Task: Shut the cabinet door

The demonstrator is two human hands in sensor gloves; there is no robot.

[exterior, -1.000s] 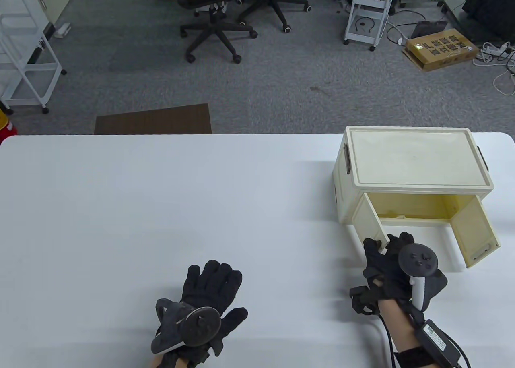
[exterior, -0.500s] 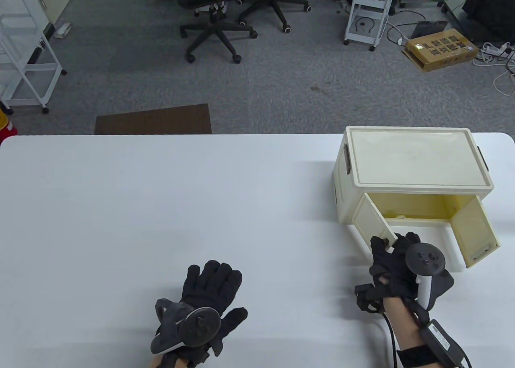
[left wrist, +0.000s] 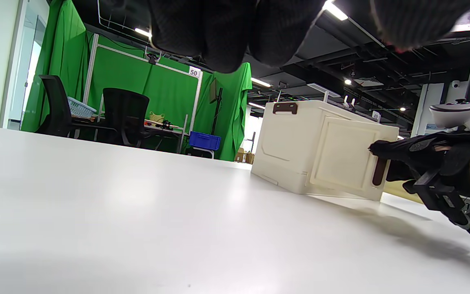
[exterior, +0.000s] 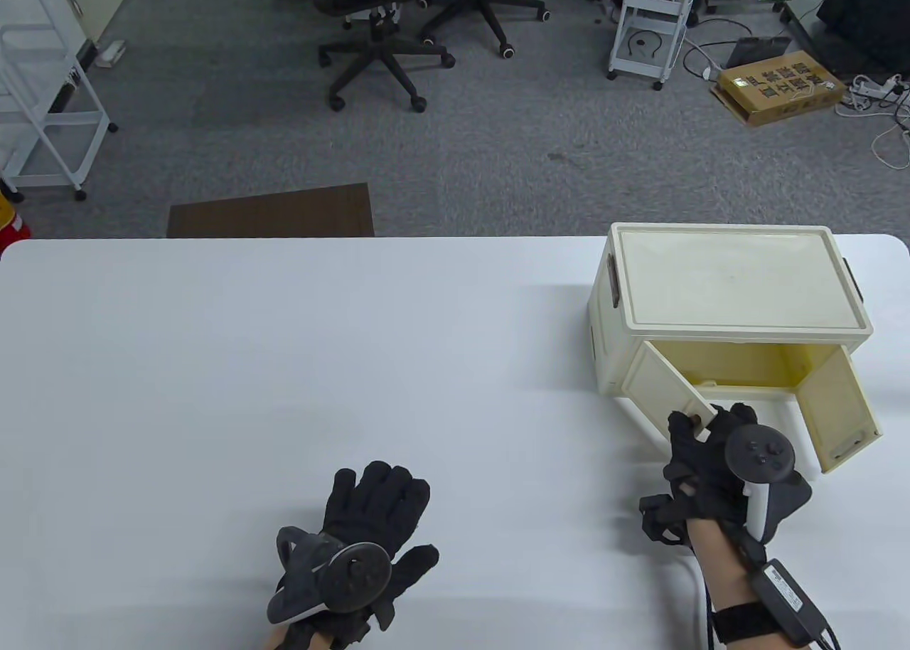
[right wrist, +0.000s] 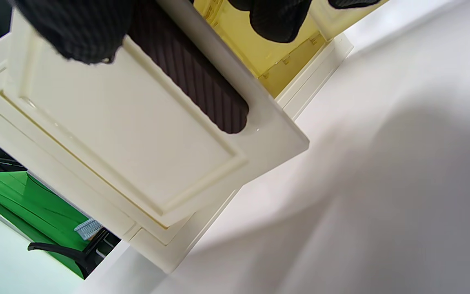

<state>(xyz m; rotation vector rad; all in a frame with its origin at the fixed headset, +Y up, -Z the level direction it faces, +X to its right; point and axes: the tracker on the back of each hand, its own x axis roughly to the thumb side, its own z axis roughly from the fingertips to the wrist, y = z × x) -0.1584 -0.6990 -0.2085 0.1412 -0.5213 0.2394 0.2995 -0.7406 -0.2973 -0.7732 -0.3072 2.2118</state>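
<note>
White table (exterior: 284,365): right hand (exterior: 718,458) fingers (exterior: 679,429) pinch the left door (exterior: 665,387) edge, now swung partway closed; left hand (exterior: 362,529) rests flat.

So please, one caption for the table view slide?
Right hand grips the free edge of the cabinet's left door; left hand rests flat.

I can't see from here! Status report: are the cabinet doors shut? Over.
Right hand grips left door at its free edge. Left hand rests flat on table. Both cabinet doors open; right door untouched. Nothing blocking.
</note>
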